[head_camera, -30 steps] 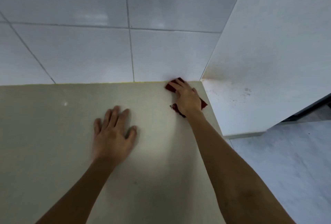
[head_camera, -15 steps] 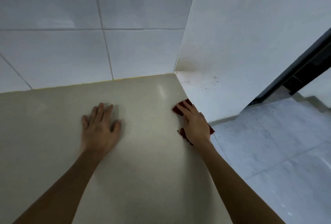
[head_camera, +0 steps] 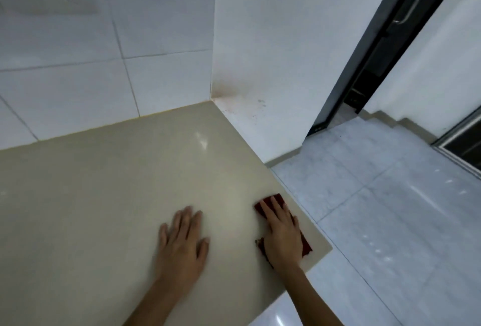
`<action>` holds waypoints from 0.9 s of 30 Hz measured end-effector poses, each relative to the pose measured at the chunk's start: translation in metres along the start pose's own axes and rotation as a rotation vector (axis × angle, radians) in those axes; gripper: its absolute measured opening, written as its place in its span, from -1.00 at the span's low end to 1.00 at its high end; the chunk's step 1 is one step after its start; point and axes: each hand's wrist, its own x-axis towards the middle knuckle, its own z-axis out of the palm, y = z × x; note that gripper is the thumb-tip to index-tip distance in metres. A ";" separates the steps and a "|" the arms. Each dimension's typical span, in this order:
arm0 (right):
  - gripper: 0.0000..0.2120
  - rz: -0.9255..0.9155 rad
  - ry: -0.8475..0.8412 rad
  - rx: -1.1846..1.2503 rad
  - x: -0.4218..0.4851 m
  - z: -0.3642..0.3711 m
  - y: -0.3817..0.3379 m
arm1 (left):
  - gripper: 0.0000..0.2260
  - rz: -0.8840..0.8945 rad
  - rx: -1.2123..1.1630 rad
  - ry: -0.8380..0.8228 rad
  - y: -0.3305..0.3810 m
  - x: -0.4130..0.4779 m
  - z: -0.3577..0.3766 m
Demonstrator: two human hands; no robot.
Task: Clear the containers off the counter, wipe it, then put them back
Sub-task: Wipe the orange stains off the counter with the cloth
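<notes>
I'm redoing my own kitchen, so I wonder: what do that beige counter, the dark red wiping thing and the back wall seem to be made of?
Counter: probably polished stone or a stone-like composite, smooth and glossy, since it shows a bright light reflection.
Red cloth: seemingly soft fabric, matte, flattened under the right hand, with a ragged edge.
Back wall: glazed white ceramic tile, judging by grout lines and a faint sheen.

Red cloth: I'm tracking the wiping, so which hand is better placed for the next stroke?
Right hand: it lies flat on the red cloth by the counter's edge. The left hand is bare.
</notes>
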 end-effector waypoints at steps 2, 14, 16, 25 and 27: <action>-0.31 -0.130 -0.093 0.025 -0.030 0.004 -0.016 | -0.45 0.008 0.011 -0.062 -0.002 -0.003 -0.001; -0.29 0.222 0.092 0.033 -0.040 0.004 -0.022 | -0.27 0.053 0.035 -0.302 -0.070 -0.067 -0.051; -0.28 0.017 0.026 0.046 -0.065 0.025 -0.071 | -0.42 0.029 0.028 -0.249 -0.083 -0.083 -0.051; -0.14 -0.485 -0.171 0.019 -0.066 0.055 -0.090 | -0.33 -0.353 -0.061 -0.002 -0.178 -0.163 -0.073; -0.23 -0.291 -0.087 0.034 -0.040 0.049 -0.087 | -0.34 -0.509 -0.041 0.060 -0.207 -0.190 -0.088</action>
